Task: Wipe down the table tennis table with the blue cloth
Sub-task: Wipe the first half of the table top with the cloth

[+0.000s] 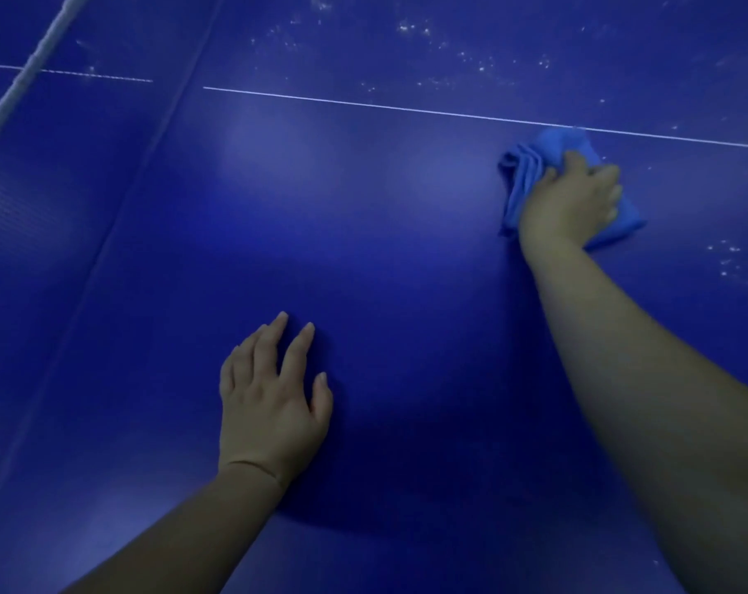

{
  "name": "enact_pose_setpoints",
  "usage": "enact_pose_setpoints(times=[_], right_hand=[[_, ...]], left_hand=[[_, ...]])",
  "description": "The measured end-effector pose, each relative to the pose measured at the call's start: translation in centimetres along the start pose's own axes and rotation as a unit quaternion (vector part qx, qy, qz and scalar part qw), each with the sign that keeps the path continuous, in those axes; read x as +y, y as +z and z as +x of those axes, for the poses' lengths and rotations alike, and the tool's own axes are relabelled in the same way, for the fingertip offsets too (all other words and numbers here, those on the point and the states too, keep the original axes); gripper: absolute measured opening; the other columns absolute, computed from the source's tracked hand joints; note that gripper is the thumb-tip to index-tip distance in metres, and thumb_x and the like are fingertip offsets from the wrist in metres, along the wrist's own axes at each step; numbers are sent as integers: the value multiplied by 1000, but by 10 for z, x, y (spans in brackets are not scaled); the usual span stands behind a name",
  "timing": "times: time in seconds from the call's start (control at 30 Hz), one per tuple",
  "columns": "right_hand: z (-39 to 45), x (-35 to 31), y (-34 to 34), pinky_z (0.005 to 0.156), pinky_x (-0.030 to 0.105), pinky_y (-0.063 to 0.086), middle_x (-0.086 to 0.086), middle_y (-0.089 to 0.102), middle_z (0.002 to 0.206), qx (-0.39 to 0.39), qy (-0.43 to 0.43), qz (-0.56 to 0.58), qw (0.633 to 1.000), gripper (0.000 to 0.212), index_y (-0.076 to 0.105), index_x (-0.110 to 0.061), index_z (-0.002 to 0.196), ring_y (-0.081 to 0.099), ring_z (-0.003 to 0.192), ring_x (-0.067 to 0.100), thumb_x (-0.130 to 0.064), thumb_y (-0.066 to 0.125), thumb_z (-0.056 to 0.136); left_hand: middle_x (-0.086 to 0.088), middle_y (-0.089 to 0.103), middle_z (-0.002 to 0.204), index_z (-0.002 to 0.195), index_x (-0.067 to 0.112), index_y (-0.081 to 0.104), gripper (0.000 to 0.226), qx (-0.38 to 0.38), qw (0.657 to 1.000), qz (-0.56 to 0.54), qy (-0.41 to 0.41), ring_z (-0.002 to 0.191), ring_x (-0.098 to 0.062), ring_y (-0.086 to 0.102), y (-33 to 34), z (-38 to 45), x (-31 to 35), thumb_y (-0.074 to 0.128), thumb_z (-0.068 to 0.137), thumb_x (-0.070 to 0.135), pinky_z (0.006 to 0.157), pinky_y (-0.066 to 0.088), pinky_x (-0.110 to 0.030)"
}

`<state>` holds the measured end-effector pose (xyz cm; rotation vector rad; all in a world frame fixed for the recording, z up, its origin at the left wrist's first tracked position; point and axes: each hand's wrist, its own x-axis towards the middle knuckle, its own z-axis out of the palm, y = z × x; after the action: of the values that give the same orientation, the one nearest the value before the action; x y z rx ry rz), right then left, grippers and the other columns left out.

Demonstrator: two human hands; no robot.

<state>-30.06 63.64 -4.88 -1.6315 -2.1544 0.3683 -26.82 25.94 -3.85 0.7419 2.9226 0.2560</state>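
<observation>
Head view looked down on the blue desk (363,250), with the net (25,79) running off at the upper left of the frame. At the right of the frame the right hand (571,199) lay on top of the bunched blue cloth (531,169), fingers curled over it and pressing it flat to the surface, just below the white centre line (406,107). That grip probably kept the folds gathered so the cloth could be pushed across without slipping out. The right arm reached out long from the lower right corner, nearly straight. White specks (471,57) lay scattered beyond the line at the upper right, and more sat at the right edge, so the cloth seemed placed to take those patches next. The left hand (273,396) rested palm down in the lower middle of the frame, fingers straight and slightly spread, holding nothing; it most likely served as a brace while the body leaned over. The surface between the two hands looked free of specks.
</observation>
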Motion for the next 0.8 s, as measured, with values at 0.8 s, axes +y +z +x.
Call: enact_pose_setpoints(times=[0.8], right_hand=[[17, 82, -50, 95, 45, 37, 21, 49, 121, 1, -5, -1, 1000, 34, 59, -19, 125, 49, 110, 41, -31, 50, 94]], left_hand=[[-7, 32, 153, 142, 19, 46, 62, 0, 1000, -5, -6, 140, -29, 29, -3, 0, 3, 31, 89, 47, 116, 22, -53]])
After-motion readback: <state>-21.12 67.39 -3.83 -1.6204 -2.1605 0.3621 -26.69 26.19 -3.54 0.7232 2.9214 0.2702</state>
